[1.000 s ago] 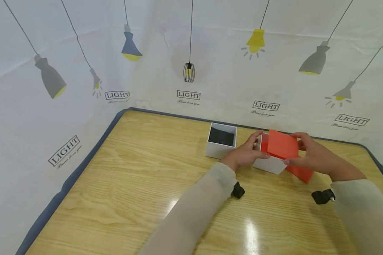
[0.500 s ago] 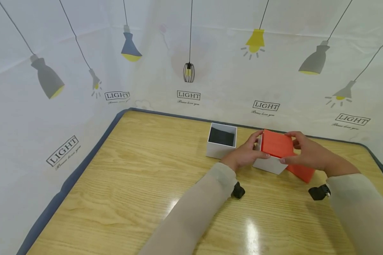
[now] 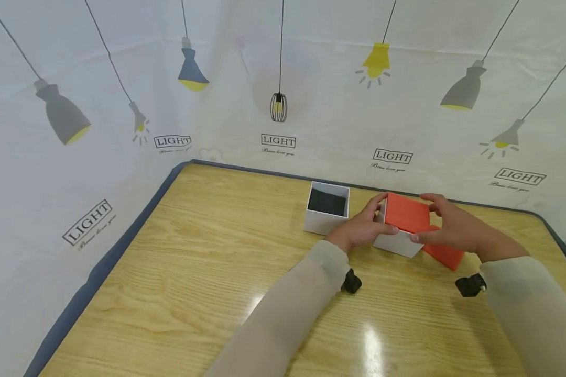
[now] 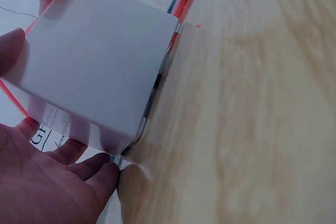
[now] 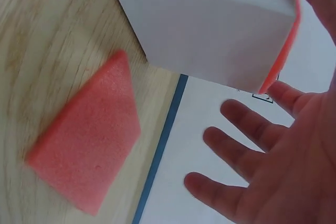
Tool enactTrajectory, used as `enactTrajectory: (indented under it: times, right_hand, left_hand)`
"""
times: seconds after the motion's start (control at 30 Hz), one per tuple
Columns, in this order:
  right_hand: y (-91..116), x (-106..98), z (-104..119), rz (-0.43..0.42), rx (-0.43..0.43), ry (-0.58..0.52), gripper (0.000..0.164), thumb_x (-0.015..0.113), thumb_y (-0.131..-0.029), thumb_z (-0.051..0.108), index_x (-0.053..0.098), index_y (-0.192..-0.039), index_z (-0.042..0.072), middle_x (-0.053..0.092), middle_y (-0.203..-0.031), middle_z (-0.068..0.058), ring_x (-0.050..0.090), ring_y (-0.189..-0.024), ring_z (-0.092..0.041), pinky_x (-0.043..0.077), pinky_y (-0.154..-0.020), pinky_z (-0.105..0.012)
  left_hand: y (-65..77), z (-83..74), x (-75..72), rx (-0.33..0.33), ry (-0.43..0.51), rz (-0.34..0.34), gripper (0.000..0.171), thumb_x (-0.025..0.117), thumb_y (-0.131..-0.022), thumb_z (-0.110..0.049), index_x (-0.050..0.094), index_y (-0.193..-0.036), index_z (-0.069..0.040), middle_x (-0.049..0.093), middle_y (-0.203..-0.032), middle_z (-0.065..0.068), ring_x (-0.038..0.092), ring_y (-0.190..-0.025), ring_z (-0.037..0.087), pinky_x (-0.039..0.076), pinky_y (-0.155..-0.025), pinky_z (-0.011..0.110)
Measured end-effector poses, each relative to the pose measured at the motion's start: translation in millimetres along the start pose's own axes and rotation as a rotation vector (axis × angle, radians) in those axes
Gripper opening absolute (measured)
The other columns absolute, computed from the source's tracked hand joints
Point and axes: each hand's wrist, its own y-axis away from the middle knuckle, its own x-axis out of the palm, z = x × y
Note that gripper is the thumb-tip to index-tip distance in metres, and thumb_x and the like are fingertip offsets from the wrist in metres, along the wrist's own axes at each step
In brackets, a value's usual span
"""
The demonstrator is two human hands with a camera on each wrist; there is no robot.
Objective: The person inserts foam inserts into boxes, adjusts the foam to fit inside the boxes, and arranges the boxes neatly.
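A white box [image 3: 396, 244] stands on the table, its open top covered by a square red foam sheet [image 3: 407, 211]. My left hand [image 3: 358, 229] grips the box from the left, thumb over the front and fingers round the side. At the box's right, my right hand [image 3: 462, 229] spans the foam sheet between thumb and index finger at its edges. In the right wrist view that sheet shows as a thin red rim, and the other fingers are spread in the air. A second red foam piece [image 5: 89, 135] lies on the table beside the box. The box's inside is hidden.
Left of my left hand stands another white box [image 3: 318, 222] with a black sheet [image 3: 327, 202] inside it. The wooden table [image 3: 193, 272] has a blue edge [image 3: 170, 180] along a white cloth printed with lamps. Black wrist cameras hang below both sleeves.
My right hand has moved left with the red foam sheet, from overhanging the box's right side to squarely over its opening. My left hand and the black-lined box have stayed in place.
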Motion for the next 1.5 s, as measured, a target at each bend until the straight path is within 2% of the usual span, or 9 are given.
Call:
enactTrajectory:
  times: [0.13,0.3,0.4,0.57,0.67,0.73,0.93,1.13,1.5]
  right_hand:
    - [6,-1,2,-0.055,-0.043,0.053,0.125,0.084,-0.083,0.06,0.012,-0.166,0.0,0.026,-0.161,-0.037,0.029,-0.143,-0.06,0.035,-0.106,-0.08]
    - [18,5,5,-0.143,-0.106,0.18,0.127,0.085,-0.078,0.067,0.021,-0.166,0.003,0.028,-0.164,-0.033,0.03,-0.145,-0.057,0.034,-0.108,-0.079]
    - [25,11,9,-0.193,-0.156,0.252,0.122,0.088,-0.078,0.061,0.027,-0.166,0.003,0.031,-0.165,-0.029,0.031,-0.146,-0.055,0.036,-0.108,-0.077]
    - [34,24,16,-0.258,-0.309,0.318,0.109,0.094,-0.077,0.044,0.039,-0.16,-0.002,0.04,-0.164,-0.025,0.037,-0.146,-0.05,0.032,-0.116,-0.073]
    - [35,29,17,-0.289,-0.417,0.345,0.105,0.095,-0.076,0.041,0.045,-0.156,-0.003,0.045,-0.16,-0.024,0.042,-0.145,-0.047,0.021,-0.122,-0.07]
    - [35,32,17,-0.301,-0.456,0.369,0.103,0.095,-0.076,0.041,0.046,-0.156,-0.002,0.047,-0.159,-0.024,0.045,-0.144,-0.046,0.02,-0.124,-0.068]
    - [33,35,12,-0.288,-0.452,0.389,0.096,0.093,-0.078,0.038,0.049,-0.155,0.001,0.048,-0.16,-0.021,0.045,-0.146,-0.043,0.018,-0.128,-0.061]
    - [30,38,4,-0.327,-0.535,0.42,0.09,0.092,-0.08,0.036,0.052,-0.154,0.004,0.052,-0.157,-0.019,0.049,-0.142,-0.042,0.014,-0.132,-0.046]
    - [24,39,-1,-0.376,-0.613,0.456,0.087,0.092,-0.078,0.032,0.055,-0.151,0.003,0.056,-0.153,-0.018,0.052,-0.138,-0.04,0.015,-0.132,-0.045]
  left_hand:
    - [-0.7,0.6,-1.1,0.003,0.006,0.002,0.095,0.079,-0.093,-0.027,0.02,-0.162,-0.055,0.025,-0.172,-0.008,0.026,-0.159,0.018,0.021,-0.13,0.05]
    - [-1.7,1.3,-2.1,0.005,0.006,0.001,0.094,0.079,-0.094,-0.027,0.021,-0.161,-0.056,0.025,-0.172,-0.008,0.026,-0.159,0.017,0.021,-0.13,0.049]
    - [-2.3,1.6,-2.4,0.005,-0.003,-0.002,0.093,0.079,-0.094,-0.028,0.022,-0.161,-0.057,0.025,-0.172,-0.007,0.026,-0.159,0.018,0.022,-0.129,0.049]
    - [-2.0,2.4,-3.0,0.021,0.003,0.004,0.094,0.079,-0.093,-0.027,0.021,-0.162,-0.054,0.024,-0.172,-0.008,0.024,-0.16,0.016,0.023,-0.129,0.046]
    - [-1.0,3.7,-3.5,0.034,0.014,0.01,0.094,0.079,-0.094,-0.027,0.021,-0.163,-0.054,0.025,-0.172,-0.009,0.023,-0.16,0.014,0.024,-0.129,0.043]
    - [-0.1,4.5,-3.8,0.039,0.015,0.012,0.093,0.078,-0.094,-0.027,0.022,-0.162,-0.054,0.026,-0.172,-0.008,0.025,-0.159,0.014,0.025,-0.128,0.043]
    - [0.9,4.5,-2.9,0.034,0.01,0.024,0.092,0.077,-0.094,-0.029,0.021,-0.161,-0.056,0.028,-0.171,-0.007,0.026,-0.158,0.013,0.027,-0.128,0.042]
    - [0.3,3.3,-2.7,0.037,-0.008,0.028,0.093,0.077,-0.094,-0.029,0.02,-0.163,-0.053,0.026,-0.171,-0.006,0.026,-0.158,0.014,0.024,-0.129,0.043]
    - [-0.7,3.6,-2.6,0.036,-0.029,0.022,0.094,0.077,-0.094,-0.031,0.018,-0.163,-0.054,0.026,-0.171,-0.007,0.027,-0.157,0.015,0.025,-0.129,0.045]
